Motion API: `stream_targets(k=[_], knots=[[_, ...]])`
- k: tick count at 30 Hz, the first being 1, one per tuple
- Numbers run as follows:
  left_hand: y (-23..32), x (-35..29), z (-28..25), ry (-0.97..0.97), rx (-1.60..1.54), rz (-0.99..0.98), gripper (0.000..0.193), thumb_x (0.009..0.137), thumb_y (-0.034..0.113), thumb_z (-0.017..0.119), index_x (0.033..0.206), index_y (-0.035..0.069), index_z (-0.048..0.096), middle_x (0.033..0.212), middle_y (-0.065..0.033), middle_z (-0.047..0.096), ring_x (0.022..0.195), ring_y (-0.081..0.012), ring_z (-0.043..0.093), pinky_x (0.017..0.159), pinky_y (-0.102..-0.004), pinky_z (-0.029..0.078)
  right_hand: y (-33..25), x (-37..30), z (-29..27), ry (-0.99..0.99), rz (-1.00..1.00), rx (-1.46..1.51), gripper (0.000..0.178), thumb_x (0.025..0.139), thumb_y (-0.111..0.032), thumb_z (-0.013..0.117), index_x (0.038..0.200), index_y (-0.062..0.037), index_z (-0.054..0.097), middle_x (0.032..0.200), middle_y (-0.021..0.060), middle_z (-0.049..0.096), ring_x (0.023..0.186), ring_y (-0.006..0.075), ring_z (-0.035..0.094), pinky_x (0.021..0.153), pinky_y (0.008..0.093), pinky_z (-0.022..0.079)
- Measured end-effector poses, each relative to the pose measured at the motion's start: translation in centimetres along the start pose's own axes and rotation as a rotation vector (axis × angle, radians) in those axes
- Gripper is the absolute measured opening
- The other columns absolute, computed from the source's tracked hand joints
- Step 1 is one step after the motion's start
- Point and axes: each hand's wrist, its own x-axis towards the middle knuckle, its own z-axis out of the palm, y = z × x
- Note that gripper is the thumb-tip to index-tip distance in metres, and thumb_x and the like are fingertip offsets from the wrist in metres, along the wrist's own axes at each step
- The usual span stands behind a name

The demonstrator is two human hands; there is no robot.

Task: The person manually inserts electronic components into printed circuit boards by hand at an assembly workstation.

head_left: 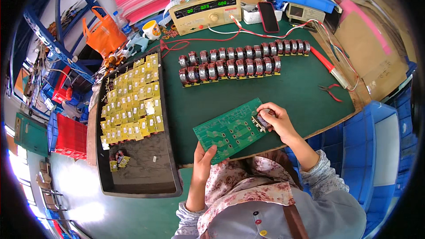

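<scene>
My left hand [203, 158] grips a green circuit board [228, 128] by its near left corner, thumb on top. The board lies tilted over the front edge of the table. At its right end my right hand [281, 123] is closed on a dark wound coil [267, 116] with a small yellow base. That base is at the board's surface; whether its pins sit in the holes I cannot tell. Beyond the board, two rows of similar red-and-black coils [230, 68] stand on the green mat.
To the left a black tray [175, 168] holds many yellow coil boards [133, 102] and a loose coil [119, 157]. A power supply [206, 14], a phone [268, 17] and a yellow cup [151, 30] stand at the back. Red pliers [332, 93] and a red-handled tool [325, 62] lie right.
</scene>
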Motion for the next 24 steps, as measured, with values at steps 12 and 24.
stream_targets(k=[12, 24], knots=[[1.0, -0.9, 0.4, -0.062, 0.031, -0.042, 0.029, 0.098, 0.009, 0.044, 0.125, 0.000, 0.039, 0.100, -0.0137, 0.064, 0.070, -0.0168, 0.064, 0.056, -0.0259, 0.052, -1.4, -0.2, 2.0, 0.147, -0.509, -0.614, 0.012, 0.082, -0.009, 0.068, 0.092, -0.0061, 0.063, 0.074, 0.0123, 0.064, 0.054, 0.0202, 0.059, 0.048, 0.0320, 0.044], [1.6, -0.9, 0.1, -0.082, 0.014, -0.023, 0.033, 0.098, 0.011, 0.044, 0.129, 0.000, 0.038, 0.100, -0.0118, 0.064, 0.069, -0.0156, 0.063, 0.055, -0.0257, 0.051, -1.1, 0.2, -0.4, -0.384, -0.454, -0.488, 0.063, 0.074, -0.022, 0.079, 0.129, -0.0098, 0.050, 0.115, 0.0091, 0.057, 0.105, 0.0209, 0.057, 0.091, 0.0322, 0.044]])
